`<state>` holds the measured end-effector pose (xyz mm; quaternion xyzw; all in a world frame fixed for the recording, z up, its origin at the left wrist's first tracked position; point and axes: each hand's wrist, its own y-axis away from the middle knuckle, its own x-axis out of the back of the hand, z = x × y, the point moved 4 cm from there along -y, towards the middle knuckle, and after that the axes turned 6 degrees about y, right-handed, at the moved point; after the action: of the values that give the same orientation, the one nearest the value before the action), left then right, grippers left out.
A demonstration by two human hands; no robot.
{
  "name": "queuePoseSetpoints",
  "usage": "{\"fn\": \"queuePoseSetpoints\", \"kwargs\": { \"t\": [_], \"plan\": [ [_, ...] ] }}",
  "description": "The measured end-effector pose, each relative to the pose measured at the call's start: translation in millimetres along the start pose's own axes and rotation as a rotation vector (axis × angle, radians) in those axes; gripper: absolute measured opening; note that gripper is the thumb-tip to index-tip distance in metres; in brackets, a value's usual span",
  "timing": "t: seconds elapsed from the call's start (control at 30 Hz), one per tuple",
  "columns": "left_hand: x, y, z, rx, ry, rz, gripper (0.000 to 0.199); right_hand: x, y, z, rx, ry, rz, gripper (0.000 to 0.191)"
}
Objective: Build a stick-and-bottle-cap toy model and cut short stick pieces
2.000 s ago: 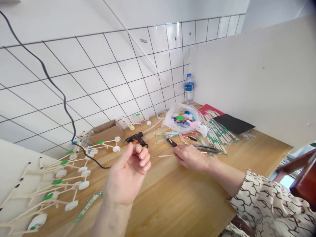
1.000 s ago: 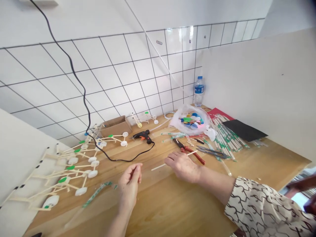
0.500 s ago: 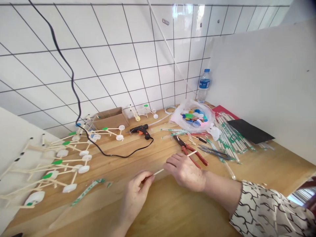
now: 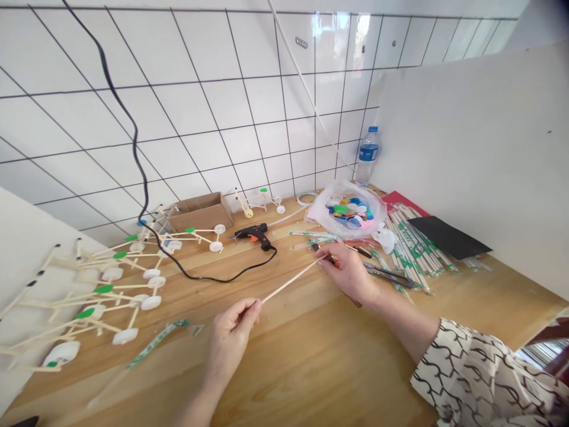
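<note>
A thin pale wooden stick (image 4: 293, 279) runs diagonally over the table, and both hands hold it. My left hand (image 4: 233, 332) pinches its near end in the fingertips. My right hand (image 4: 349, 274) grips the far end, above a pair of red-handled pliers (image 4: 331, 260) that it mostly hides. Steel thread snips (image 4: 386, 274) lie just right of that hand. A black hot glue gun (image 4: 253, 236) rests beyond the stick, its black cord (image 4: 231, 279) curving across the wood.
Stick frames with white bottle-cap wheels (image 4: 120, 296) lie at the left on a white board (image 4: 26, 261). At the back are a cardboard box (image 4: 202, 212), a plastic bag of coloured caps (image 4: 347, 210), a water bottle (image 4: 368, 157), wrapped chopsticks (image 4: 413, 249) and black card (image 4: 448, 237).
The stick, which lay low under my right hand, is now lifted and held between both hands. My left hand has closed on its near end, and my right hand has moved over the pliers.
</note>
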<state>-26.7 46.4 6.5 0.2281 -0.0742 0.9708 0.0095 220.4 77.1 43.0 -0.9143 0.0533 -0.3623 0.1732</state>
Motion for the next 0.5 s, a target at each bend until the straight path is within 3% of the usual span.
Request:
{"fn": "queuePoseSetpoints", "kwargs": {
  "t": [0.1,0.23,0.4,0.5],
  "plan": [
    [0.5,2.2,13.5,-0.206,-0.118,0.061,0.024,-1.4,-0.8,-1.7,-0.070,-0.077,-0.064,0.005],
    [-6.2,9.9,26.5,-0.504,-0.234,0.061,0.016,-6.2,3.5,-10.1,0.034,-0.013,-0.125,0.005],
    [-12.1,13.2,20.7,-0.546,-0.291,0.032,0.013,-13.2,16.2,-26.3,0.263,0.075,-0.163,0.008],
    [-11.9,12.6,18.3,-0.536,-0.299,0.028,0.014,-14.6,19.5,-30.5,0.317,0.086,-0.174,0.009]
  ]
}}
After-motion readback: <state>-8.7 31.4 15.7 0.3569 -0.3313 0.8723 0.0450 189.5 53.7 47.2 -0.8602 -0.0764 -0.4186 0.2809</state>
